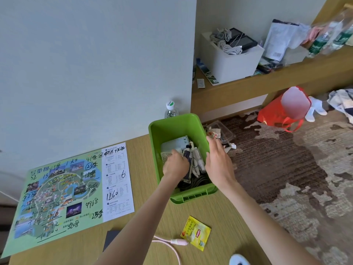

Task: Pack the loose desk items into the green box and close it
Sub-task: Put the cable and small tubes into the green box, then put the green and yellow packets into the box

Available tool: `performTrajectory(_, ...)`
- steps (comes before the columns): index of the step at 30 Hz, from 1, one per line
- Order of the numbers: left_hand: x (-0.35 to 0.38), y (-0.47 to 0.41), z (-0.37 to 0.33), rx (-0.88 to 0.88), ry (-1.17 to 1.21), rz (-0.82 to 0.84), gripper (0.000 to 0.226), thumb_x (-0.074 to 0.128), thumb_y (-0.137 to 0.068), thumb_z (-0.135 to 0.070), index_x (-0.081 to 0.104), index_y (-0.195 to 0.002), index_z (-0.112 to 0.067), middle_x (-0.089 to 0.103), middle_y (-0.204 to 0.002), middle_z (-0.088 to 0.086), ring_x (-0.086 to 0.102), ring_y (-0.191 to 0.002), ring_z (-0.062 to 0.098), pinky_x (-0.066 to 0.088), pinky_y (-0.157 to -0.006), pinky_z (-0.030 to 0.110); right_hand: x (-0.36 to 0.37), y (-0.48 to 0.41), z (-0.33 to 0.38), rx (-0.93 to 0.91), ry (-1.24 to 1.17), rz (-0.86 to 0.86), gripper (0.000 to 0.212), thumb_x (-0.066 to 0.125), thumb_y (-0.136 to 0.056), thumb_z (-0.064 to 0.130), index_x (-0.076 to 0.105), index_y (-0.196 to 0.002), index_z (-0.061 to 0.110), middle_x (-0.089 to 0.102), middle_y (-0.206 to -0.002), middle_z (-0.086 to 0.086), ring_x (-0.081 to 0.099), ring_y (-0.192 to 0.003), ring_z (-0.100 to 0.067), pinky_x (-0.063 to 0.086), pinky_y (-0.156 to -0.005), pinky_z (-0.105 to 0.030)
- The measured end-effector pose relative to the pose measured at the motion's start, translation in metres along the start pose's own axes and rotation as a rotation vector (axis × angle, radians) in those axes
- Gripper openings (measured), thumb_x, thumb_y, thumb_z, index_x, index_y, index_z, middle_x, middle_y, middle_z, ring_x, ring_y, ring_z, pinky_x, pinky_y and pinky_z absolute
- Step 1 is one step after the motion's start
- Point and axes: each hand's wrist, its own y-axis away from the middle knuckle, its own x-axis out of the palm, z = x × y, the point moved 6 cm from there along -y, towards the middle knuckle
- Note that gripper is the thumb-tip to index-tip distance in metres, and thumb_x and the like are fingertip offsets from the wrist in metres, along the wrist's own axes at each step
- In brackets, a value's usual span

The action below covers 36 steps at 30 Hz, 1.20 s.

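The green box (pixel 193 197) stands lidless at the desk's right edge. Inside lie a white carton (pixel 174 145), a dark tube (pixel 188 155), white pens (pixel 198 162) and a black cable (pixel 194 181). My left hand (pixel 174 166) is down inside the box on these items, back to the camera, its fingertips hidden among them. My right hand (pixel 219 161) lies over the box's right wall with relaxed fingers and holds nothing. On the desk in front lie a yellow tea bag (pixel 196 233), a pink cable (pixel 172 242) and a dark flat item (pixel 111 239).
A printed map sheet (pixel 66 188) with handwriting covers the desk's left part. A water bottle (pixel 171 109) stands behind the box by the wall. A white object (pixel 238 260) shows at the bottom edge. Right of the desk is patterned carpet with a red bag (pixel 282 113) and litter.
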Motion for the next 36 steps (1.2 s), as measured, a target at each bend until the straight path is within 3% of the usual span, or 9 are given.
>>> performTrajectory(6,-0.035,0.025,-0.001,0.217,0.071,-0.242,0.025,0.042,-0.098,-0.020,0.057,-0.116,-0.010,0.062,-0.117,0.006,0.062,-0.096,0.024,0.055,-0.078,0.042,-0.001,0.002,0.002,-0.025,0.023,-0.014,0.059,0.060,-0.090,0.003,0.036,-0.144,0.004,0.047,-0.138,-0.010,0.061,-0.108,-0.022,0.055,-0.080,-0.027)
performTrajectory(11,-0.070,0.062,0.032,0.316,0.267,-0.439,0.017,0.048,-0.098,-0.020,0.063,-0.105,-0.014,0.069,-0.103,-0.001,0.065,-0.089,0.017,0.054,-0.073,0.033,-0.013,0.030,0.016,-0.104,0.116,-0.088,0.048,0.059,-0.091,0.010,0.046,-0.137,0.005,0.046,-0.139,-0.009,0.046,-0.129,-0.024,0.039,-0.107,-0.034)
performTrajectory(13,-0.073,0.078,0.058,0.321,0.360,-0.444,0.013,0.051,-0.097,-0.017,0.063,-0.101,-0.014,0.069,-0.097,-0.003,0.065,-0.087,0.015,0.051,-0.070,0.027,-0.016,0.050,0.026,-0.147,0.114,-0.116,0.043,0.059,-0.090,0.010,0.050,-0.133,0.007,0.047,-0.138,-0.009,0.045,-0.130,-0.024,0.038,-0.108,-0.036)
performTrajectory(16,-0.061,0.103,0.104,0.289,0.426,-0.397,0.011,0.054,-0.096,-0.013,0.063,-0.101,-0.013,0.069,-0.092,-0.002,0.066,-0.084,0.016,0.053,-0.073,0.030,-0.016,0.091,0.041,-0.226,0.036,-0.141,0.039,0.056,-0.090,0.007,0.053,-0.128,0.009,0.050,-0.135,-0.006,0.047,-0.127,-0.021,0.040,-0.106,-0.038)
performTrajectory(19,-0.031,0.129,0.150,0.204,0.396,-0.318,0.010,0.056,-0.095,-0.011,0.064,-0.099,-0.015,0.070,-0.089,-0.004,0.067,-0.084,0.016,0.054,-0.076,0.033,-0.004,0.136,0.048,-0.322,-0.016,-0.157,0.037,0.057,-0.087,0.002,0.057,-0.123,0.010,0.052,-0.131,-0.005,0.048,-0.122,-0.019,0.039,-0.104,-0.033)
performTrajectory(22,0.009,0.153,0.183,0.156,0.302,-0.230,0.011,0.057,-0.094,-0.011,0.067,-0.099,-0.014,0.071,-0.089,-0.004,0.068,-0.084,0.016,0.055,-0.078,0.037,0.023,0.176,0.040,-0.382,0.003,-0.052,0.036,0.063,-0.081,-0.002,0.060,-0.115,0.010,0.055,-0.122,-0.004,0.054,-0.114,-0.021,0.043,-0.097,-0.033)
performTrajectory(26,0.064,0.184,0.197,0.149,0.241,-0.112,0.014,0.056,-0.093,-0.011,0.068,-0.098,-0.016,0.071,-0.096,-0.003,0.067,-0.087,0.017,0.053,-0.077,0.034,0.068,0.200,0.007,-0.195,0.136,0.254,0.038,0.067,-0.087,0.017,0.055,-0.123,0.012,0.052,-0.127,-0.004,0.052,-0.119,-0.023,0.043,-0.096,-0.032)
performTrajectory(29,0.091,0.200,0.198,0.161,0.203,-0.066,0.013,0.055,-0.093,-0.014,0.067,-0.098,-0.019,0.068,-0.100,-0.005,0.066,-0.086,0.012,0.053,-0.077,0.031,0.093,0.204,-0.010,-0.027,0.185,0.428,0.064,0.068,-0.087,0.036,0.039,-0.138,0.012,0.045,-0.136,-0.006,0.043,-0.127,-0.025,0.038,-0.103,-0.033)
performTrajectory(36,0.108,0.220,0.182,0.203,0.102,-0.078,0.014,0.051,-0.095,-0.020,0.063,-0.102,-0.023,0.061,-0.102,-0.009,0.062,-0.089,0.008,0.052,-0.073,0.029,0.097,0.194,-0.020,0.169,0.186,0.488,0.073,0.082,-0.071,0.042,0.045,-0.123,0.007,0.052,-0.126,-0.010,0.045,-0.119,-0.028,0.036,-0.098,-0.035)
